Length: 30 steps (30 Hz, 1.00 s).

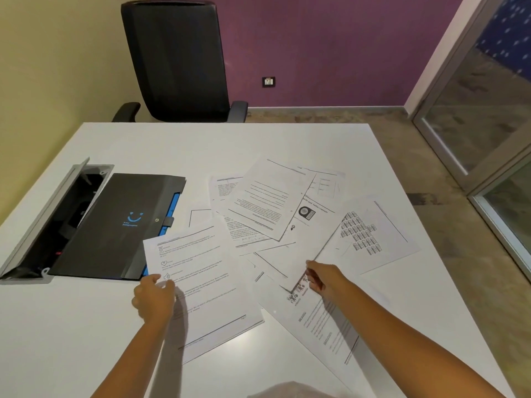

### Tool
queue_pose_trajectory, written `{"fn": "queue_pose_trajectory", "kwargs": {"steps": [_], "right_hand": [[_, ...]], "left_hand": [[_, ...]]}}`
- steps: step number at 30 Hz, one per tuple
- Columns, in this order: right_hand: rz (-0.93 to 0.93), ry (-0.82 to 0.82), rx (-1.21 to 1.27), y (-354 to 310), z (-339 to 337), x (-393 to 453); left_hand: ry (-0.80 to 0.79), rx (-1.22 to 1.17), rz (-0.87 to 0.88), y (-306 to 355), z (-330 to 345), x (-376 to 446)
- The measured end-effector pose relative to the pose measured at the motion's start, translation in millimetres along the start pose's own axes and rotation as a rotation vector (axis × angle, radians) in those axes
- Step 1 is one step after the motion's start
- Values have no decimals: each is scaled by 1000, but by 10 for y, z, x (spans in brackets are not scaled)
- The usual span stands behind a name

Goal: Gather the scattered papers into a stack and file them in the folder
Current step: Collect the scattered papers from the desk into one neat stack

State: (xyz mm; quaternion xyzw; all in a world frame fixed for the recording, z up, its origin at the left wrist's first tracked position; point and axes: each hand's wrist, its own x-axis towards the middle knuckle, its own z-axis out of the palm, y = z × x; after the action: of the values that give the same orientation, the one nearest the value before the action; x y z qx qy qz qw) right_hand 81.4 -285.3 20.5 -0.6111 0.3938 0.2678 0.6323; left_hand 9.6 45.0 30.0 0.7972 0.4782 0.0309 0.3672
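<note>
Several printed white papers (270, 202) lie scattered and overlapping across the middle and right of the white table (201, 145). A black folder (115, 225) with a blue smile logo lies shut at the left, its strap fastened. My left hand (153, 300) grips the left edge of the nearest text sheet (207, 285), which overlaps the folder's corner. My right hand (323, 278) pinches the lower edge of a sheet (310, 248) in the middle of the pile, above a tilted page (321, 328) with headings.
An open grey cable box (57, 214) is set into the table left of the folder. A black office chair (178, 61) stands behind the far edge. A glass partition (488, 110) is at the right.
</note>
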Motion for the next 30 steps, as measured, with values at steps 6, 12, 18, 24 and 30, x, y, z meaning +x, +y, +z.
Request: {"fn": "queue_pose_trajectory", "kwargs": {"steps": [6,12,18,24,30], "right_hand": [[-13,-34,13,-53,123,14],[-249,281,-330,-35,-22,12],[-437,493,-337,-104,-464,6],[-543,537,-174,-200,-663,-106],[-684,595,12,-229,-609,-264]], "left_hand": [[-158,-74,118,171,171,-145],[-276,-106,141,274,285,-264],[-343,-191,87,315,310,-290],[-417,-295,70,458,353,-312],[-540,-405,14,565,382,-393]]}}
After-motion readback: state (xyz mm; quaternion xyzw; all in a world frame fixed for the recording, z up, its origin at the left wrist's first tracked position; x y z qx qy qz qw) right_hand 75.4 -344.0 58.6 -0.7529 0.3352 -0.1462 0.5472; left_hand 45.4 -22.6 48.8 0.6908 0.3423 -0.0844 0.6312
